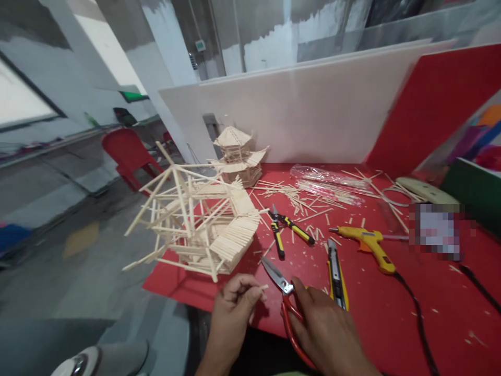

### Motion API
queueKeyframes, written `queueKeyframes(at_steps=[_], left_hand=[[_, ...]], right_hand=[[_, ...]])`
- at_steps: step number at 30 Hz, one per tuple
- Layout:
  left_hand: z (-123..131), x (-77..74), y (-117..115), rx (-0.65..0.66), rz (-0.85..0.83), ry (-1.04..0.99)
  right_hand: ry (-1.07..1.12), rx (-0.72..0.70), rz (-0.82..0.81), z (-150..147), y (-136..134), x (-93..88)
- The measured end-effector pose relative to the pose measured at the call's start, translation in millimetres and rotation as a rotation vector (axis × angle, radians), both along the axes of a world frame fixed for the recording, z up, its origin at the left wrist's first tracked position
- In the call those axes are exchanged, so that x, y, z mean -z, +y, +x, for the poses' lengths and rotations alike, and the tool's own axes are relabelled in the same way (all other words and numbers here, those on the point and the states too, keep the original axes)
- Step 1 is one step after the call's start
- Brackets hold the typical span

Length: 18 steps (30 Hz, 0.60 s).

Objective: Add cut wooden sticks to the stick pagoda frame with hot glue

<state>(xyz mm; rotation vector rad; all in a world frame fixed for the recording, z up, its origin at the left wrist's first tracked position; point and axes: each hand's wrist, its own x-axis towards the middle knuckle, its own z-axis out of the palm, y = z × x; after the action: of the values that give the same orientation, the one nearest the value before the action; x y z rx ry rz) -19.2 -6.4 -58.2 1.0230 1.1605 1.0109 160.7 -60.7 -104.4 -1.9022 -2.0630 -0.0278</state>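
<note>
Near the table's front edge, my left hand (pixel 235 308) is closed, pinching a short pale wooden stick (pixel 263 287) between thumb and fingertips. My right hand (pixel 323 321) grips the red handles of a pair of scissors (pixel 287 300), whose blades point away to the upper left, apart from the stick. Just beyond my left hand stands a pavilion-like model (pixel 235 243) of wooden sticks, with an open frame on its left and slatted roof panels on its right. Behind it sits a smaller tiered pagoda model (pixel 234 138).
Yellow-black pliers (pixel 291 230), a utility knife (pixel 337 274) and a yellow glue gun (pixel 366 240) with a trailing cord lie on the red tabletop (pixel 442 318). Loose sticks and a plastic bag of sticks (pixel 332 185) lie farther back, before a white board (pixel 293 115).
</note>
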Motion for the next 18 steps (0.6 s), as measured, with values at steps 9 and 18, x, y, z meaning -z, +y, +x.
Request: queueKeyframes(at_steps=[9,18], left_hand=[[-11,-3.8,-8,0.157,-0.019,-0.028],[-29,3.2,-10,0.091,-0.127,-0.187]], right_hand=[[0.288,-0.405,0.377,-5,14,-47.7],[0.57,-0.599,0.417,-31,36,-66.1]])
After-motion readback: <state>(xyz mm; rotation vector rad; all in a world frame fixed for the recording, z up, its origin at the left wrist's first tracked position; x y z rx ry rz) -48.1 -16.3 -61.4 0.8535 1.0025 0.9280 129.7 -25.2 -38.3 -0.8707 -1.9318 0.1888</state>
